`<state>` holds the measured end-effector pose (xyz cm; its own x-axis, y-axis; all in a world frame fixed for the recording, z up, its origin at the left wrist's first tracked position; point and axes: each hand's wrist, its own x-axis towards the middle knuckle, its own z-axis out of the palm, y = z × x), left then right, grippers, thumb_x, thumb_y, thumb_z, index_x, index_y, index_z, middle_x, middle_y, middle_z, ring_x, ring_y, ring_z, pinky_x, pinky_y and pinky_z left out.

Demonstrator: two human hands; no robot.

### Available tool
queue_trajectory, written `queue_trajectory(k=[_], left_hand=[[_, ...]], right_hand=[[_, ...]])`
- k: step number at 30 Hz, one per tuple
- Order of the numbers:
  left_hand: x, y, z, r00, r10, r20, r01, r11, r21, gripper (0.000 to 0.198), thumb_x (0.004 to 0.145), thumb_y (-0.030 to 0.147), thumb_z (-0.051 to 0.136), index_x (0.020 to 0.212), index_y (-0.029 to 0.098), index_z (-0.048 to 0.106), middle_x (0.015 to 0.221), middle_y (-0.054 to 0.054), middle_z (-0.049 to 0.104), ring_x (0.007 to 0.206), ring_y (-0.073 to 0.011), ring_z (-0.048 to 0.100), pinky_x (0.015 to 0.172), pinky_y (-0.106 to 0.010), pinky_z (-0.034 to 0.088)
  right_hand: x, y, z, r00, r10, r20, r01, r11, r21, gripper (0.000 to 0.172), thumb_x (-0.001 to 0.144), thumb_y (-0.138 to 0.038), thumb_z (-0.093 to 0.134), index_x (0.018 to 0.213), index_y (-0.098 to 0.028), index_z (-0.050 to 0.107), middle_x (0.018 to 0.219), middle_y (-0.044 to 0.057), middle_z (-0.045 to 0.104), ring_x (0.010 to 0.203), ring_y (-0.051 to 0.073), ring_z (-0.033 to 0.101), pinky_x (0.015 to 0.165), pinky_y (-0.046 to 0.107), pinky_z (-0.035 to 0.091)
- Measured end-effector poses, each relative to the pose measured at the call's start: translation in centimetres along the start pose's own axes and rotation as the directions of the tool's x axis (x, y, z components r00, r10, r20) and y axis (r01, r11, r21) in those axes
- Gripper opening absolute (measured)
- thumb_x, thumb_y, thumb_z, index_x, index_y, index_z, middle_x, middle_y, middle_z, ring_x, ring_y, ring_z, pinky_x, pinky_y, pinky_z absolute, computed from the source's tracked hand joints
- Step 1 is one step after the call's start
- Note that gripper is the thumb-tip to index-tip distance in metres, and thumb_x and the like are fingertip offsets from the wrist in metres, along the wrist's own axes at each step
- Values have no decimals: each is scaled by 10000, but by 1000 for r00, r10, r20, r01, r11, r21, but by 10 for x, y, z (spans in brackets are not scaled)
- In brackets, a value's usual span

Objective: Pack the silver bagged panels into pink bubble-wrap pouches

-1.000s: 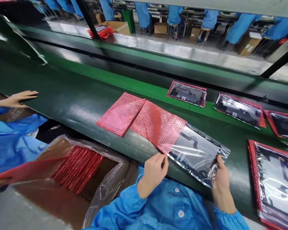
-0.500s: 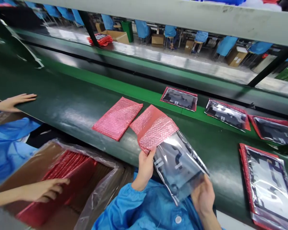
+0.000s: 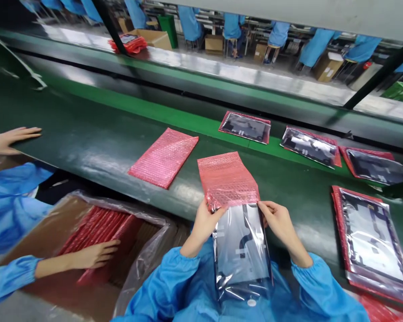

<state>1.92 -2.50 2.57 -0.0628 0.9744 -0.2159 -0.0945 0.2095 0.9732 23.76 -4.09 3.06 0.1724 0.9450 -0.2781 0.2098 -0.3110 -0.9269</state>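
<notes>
Past my green work surface, I see a shiny ledge, grey floor, cardboard boxes and a green bin

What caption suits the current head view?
Left hand and right hand hold a red bubble bag overlapping a shiny wrapped panel.

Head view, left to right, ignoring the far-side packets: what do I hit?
Co-worker's upper hand, co-worker's lower hand at the carton, flat pink bubble bag, wearer's left hand, clear pouch, wearer's right hand, stack of bagged panels.
</notes>
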Motion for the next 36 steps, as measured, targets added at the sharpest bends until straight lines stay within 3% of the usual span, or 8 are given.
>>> queue_trajectory(k=[4, 8, 11, 14, 18, 22, 27, 36], left_hand=[[0, -5, 2, 1000, -5, -21, 5, 1000, -20, 570, 630, 329, 869, 1113, 154, 621, 1132, -109, 748, 1030, -256, 704, 947, -379, 532], [0, -12, 7, 999, -18, -42, 15, 998, -53, 564, 634, 317, 875, 1118, 166, 627, 1120, -99, 745, 1038, -257, 698, 949, -370, 521], [1, -16, 9, 999, -5, -52, 4, 1000, -31, 561, 644, 321, 871, 1125, 168, 626, 1141, -100, 730, 1070, -259, 678, 967, -362, 498], [2, -17, 9, 999, -6, -43, 6, 1000, 8, 508, 678, 342, 838, 1094, 181, 596, 1050, -68, 730, 977, -236, 684, 890, -332, 507], [2, -17, 3, 998, 47, 37, -52, 992, 119, 246, 833, 382, 659, 971, 184, 614, 870, -28, 694, 808, -199, 646, 741, -279, 483], [-5, -21, -7, 989, 115, 88, -137, 945, 298, 286, 959, 392, 468, 877, 183, 645, 807, -41, 679, 785, -205, 608, 737, -288, 451], [-30, -26, -24, 977, 119, 179, -203, 786, 584, 364, 1021, 324, 334, 896, 198, 652, 853, -99, 713, 767, -226, 632, 724, -320, 423], [-89, -27, -50, 975, -33, 221, -191, 394, 899, 385, 1016, 268, 280, 899, 213, 643, 822, -111, 748, 742, -247, 714, 624, -306, 401]], right_hand=[[-1, 2, -9, 999, -3, 47, 6, 997, -71, 628, 826, -741, 555, 998, -154, 694, 425, -31, 530, 362, 176, 518, 403, 289, 419], [-3, 14, -17, 991, -10, 131, 10, 1000, -5, 637, 794, -628, 685, 1203, -145, 613, 492, -68, 554, 419, 155, 526, 465, 273, 432], [-3, 19, -14, 995, -13, 96, 19, 998, -57, 607, 772, -625, 722, 1136, -148, 631, 478, -92, 492, 408, 132, 446, 443, 260, 337], [-2, 19, -8, 991, -134, -3, 130, 968, -215, 487, 896, -637, 542, 935, -171, 679, 515, -29, 543, 468, 158, 491, 482, 283, 341], [-2, 22, -13, 951, -310, 10, 271, 813, -515, 452, 1007, -459, 323, 882, -194, 668, 674, 76, 683, 591, 214, 643, 587, 305, 404], [-10, 43, -29, 923, -292, 249, 371, 515, -773, 336, 1013, -291, 333, 988, -164, 644, 793, 124, 740, 639, 239, 700, 561, 296, 377], [-34, 62, -34, 862, -197, 468, 505, 249, -826, 199, 1005, -201, 431, 951, -176, 620, 796, 98, 751, 612, 205, 703, 510, 281, 323], [-76, 62, -33, 740, -330, 585, 668, 266, -695, 265, 1032, -188, 362, 848, -211, 553, 622, 26, 674, 490, 178, 642, 487, 312, 274]])
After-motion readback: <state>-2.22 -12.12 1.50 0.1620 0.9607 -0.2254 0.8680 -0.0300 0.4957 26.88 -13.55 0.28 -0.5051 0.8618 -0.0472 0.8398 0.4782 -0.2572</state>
